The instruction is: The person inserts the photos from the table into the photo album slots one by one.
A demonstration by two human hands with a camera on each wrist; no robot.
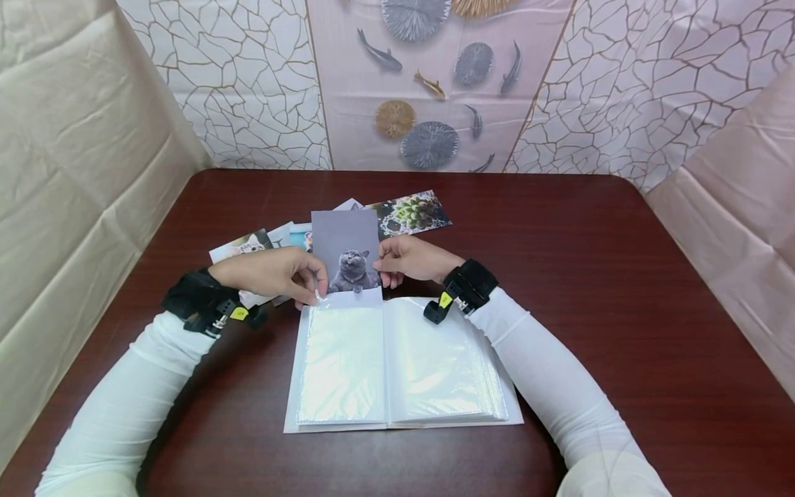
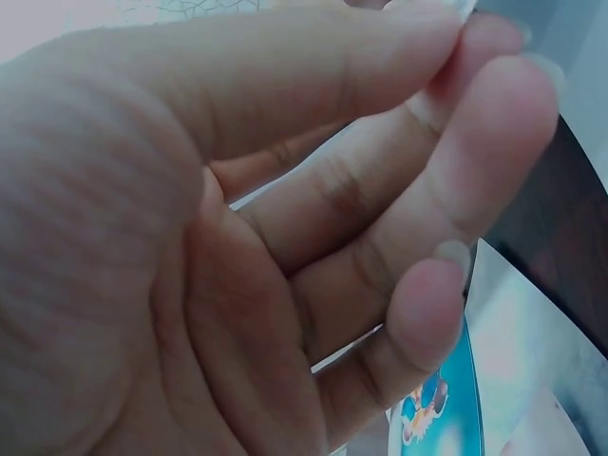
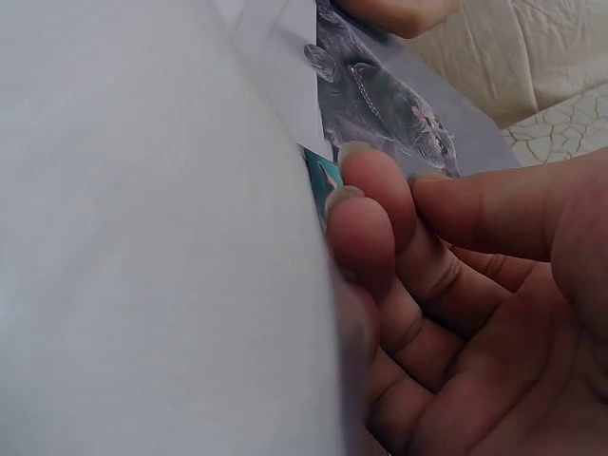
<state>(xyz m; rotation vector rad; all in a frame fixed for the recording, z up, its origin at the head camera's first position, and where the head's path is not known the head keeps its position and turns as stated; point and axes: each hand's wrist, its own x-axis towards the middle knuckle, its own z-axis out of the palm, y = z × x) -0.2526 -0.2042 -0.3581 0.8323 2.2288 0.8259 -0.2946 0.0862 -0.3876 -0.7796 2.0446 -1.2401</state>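
A photo album (image 1: 341, 366) lies open on the table, with clear plastic sleeves over both pages. A grey cat photo (image 1: 344, 231) stands above the top edge of the left page, its white bottom strip right at the sleeve's opening. With thumb and fingers, my right hand (image 1: 413, 259) pinches the photo's right edge; the right wrist view shows the fingertips (image 3: 361, 228) beside the cat picture. My left hand (image 1: 279, 273) pinches the upper left corner of the plastic sleeve, a whitish bit showing between thumb and finger at the top of the left wrist view.
Behind the album lie several loose photos, among them a succulent photo (image 1: 413, 212) on the right and a white animal photo (image 1: 245, 245) on the left. The brown table (image 1: 590, 276) ends at a patterned wall cloth (image 1: 261, 83). Both forearms flank the album.
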